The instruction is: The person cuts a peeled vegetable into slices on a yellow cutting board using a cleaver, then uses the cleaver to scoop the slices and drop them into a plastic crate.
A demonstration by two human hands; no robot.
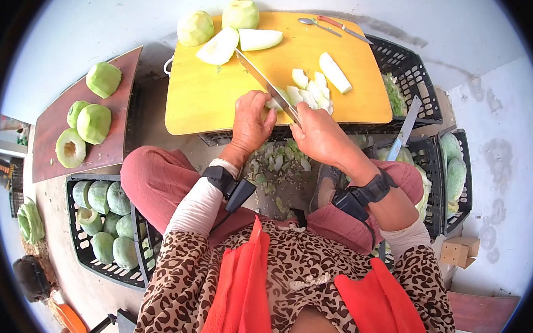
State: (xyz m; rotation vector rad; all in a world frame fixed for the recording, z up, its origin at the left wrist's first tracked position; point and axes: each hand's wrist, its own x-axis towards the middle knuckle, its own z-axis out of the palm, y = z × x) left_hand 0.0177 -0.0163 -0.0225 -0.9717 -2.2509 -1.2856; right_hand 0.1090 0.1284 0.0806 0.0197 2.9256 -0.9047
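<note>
My right hand (318, 134) is closed round the handle of a long knife (263, 80), whose blade points up and left across the yellow board (204, 98). Beside the blade, my left hand (252, 120) presses its bent fingers on a pale green melon piece (276, 99). White cut chunks (311, 93) lie just right of the blade. A long peeled wedge (335, 73) rests farther right. At the board's back left are a cut piece (218, 48), another wedge (261, 39) and two whole peeled melons (241, 14).
A peeler (331, 24) and a spoon-like tool (306, 22) lie at the back right. Peeled melons (94, 123) sit on a brown board (45, 146) at left, above a crate of melons (103, 248). Another knife (405, 130) leans over the right crate (424, 159). Peelings (278, 160) cover the floor.
</note>
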